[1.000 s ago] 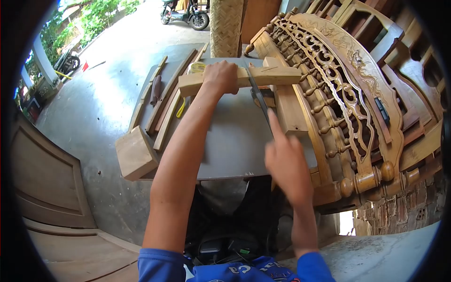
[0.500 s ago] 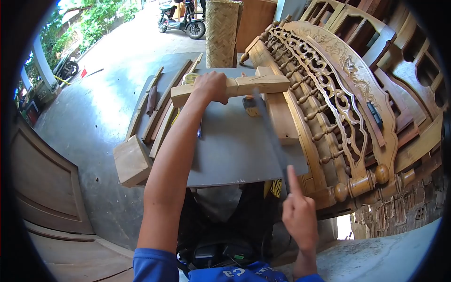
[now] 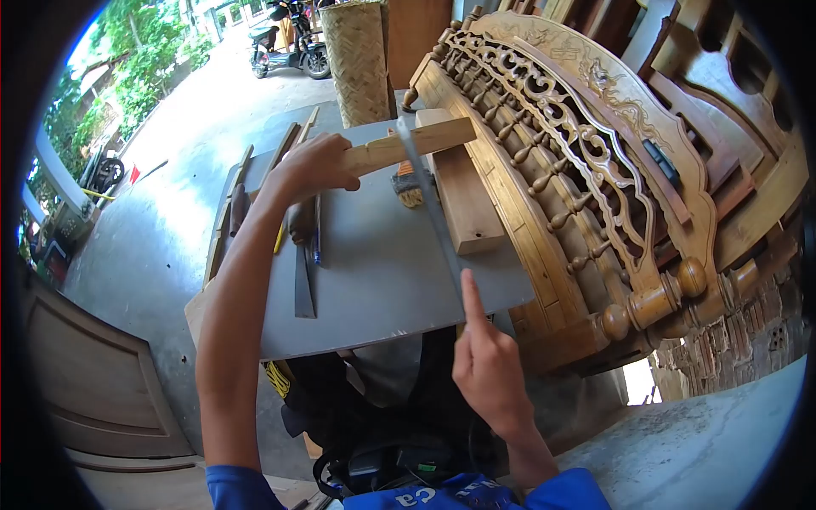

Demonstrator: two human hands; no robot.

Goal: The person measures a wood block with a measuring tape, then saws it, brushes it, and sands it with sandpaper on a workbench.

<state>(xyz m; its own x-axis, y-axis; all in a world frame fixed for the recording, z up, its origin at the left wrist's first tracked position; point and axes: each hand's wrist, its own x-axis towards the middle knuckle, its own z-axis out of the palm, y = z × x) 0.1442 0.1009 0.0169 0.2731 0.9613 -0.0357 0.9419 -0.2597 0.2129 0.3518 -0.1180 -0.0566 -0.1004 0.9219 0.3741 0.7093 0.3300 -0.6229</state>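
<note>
My left hand [image 3: 313, 166] is wrapped over a squared wooden beam [image 3: 438, 138], which runs across the far part of the grey tabletop [image 3: 365, 272]. My right hand [image 3: 491, 365] grips a long, narrow metal blade [image 3: 439, 223], its index finger stretched along the top and its handle hidden in the palm. The far end of this blade overlaps the beam, right of my left hand. Just beneath the beam lies a paintbrush [image 3: 410, 187]. A chisel [image 3: 304, 280] and a blue pen [image 3: 318, 229] rest near my left forearm.
A thick wooden block [image 3: 466, 208] lies at the table's right. Wood strips [image 3: 242, 191] and a dark handle [image 3: 238, 211] lie left. Carved furniture panels [image 3: 552, 136] lean along the right side. A woven roll [image 3: 357, 64] stands behind, with a scooter [image 3: 289, 42] farther off.
The view has shifted, so the scene sits farther left. The blade has moved forward across the beam. The chisel, hidden by my left arm before, now shows.
</note>
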